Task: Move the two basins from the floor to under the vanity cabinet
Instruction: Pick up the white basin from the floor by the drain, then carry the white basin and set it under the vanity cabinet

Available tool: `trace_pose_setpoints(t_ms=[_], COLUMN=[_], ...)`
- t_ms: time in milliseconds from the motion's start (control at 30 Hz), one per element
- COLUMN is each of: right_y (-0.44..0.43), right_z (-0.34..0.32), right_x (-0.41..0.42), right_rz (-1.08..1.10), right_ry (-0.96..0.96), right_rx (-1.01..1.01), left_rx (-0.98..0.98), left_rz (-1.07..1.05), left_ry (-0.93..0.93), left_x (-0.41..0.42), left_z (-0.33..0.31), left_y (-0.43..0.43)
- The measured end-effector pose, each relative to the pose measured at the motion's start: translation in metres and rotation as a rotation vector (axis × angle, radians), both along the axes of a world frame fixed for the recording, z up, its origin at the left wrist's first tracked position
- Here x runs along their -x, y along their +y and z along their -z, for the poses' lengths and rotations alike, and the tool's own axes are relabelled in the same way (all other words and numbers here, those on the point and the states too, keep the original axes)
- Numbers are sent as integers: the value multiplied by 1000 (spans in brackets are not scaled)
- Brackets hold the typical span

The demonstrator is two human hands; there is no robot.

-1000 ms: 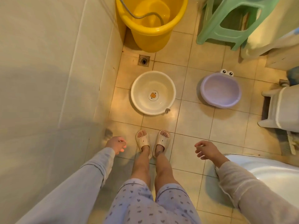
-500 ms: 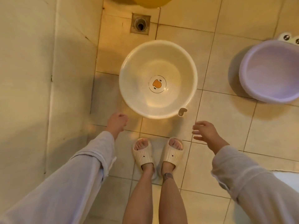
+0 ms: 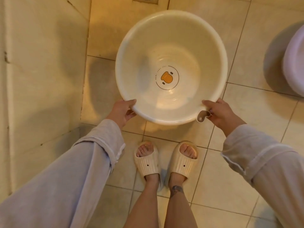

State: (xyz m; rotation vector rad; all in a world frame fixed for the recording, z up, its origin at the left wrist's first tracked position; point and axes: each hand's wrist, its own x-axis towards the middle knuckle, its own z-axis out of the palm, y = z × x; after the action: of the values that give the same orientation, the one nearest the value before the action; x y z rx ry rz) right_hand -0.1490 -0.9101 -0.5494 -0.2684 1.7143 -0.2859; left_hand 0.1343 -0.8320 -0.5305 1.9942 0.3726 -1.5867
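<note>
Both hands, hanging free half a second ago, are now gripping the cream basin [image 3: 171, 46]: our left hand [image 3: 120, 111] is pinching the near-left rim, our right hand [image 3: 221, 113] is pinching the near-right rim beside its little hanging tab [image 3: 203, 116]. The basin is sitting above the tiled floor [image 3: 246, 112], just ahead of our slippers [image 3: 147, 162]. It's holding nothing, only a duck print. The purple basin [image 3: 296, 63] is waiting at the right edge.

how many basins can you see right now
2. The cream basin is at centre, held at its near rim by the left hand and right hand. The purple basin sits on the floor at the right edge, mostly cut off.
</note>
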Motion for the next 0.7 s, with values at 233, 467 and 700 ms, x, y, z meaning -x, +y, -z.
trace_pose_setpoints(t_ms=[233,467,700], right_y=[65,127,161], right_z=[-117,-324,-493], right_x=[20,47,56], right_rz=[96,107,101], right_ry=[-1,37,63], right_rx=[-80,-89,15], left_rx=[11,9,114], left_rz=[72,175,233], left_ry=[67,148,118], left_x=[3,21,24], left_z=[-117,-311,-478], left_y=[50,104,113])
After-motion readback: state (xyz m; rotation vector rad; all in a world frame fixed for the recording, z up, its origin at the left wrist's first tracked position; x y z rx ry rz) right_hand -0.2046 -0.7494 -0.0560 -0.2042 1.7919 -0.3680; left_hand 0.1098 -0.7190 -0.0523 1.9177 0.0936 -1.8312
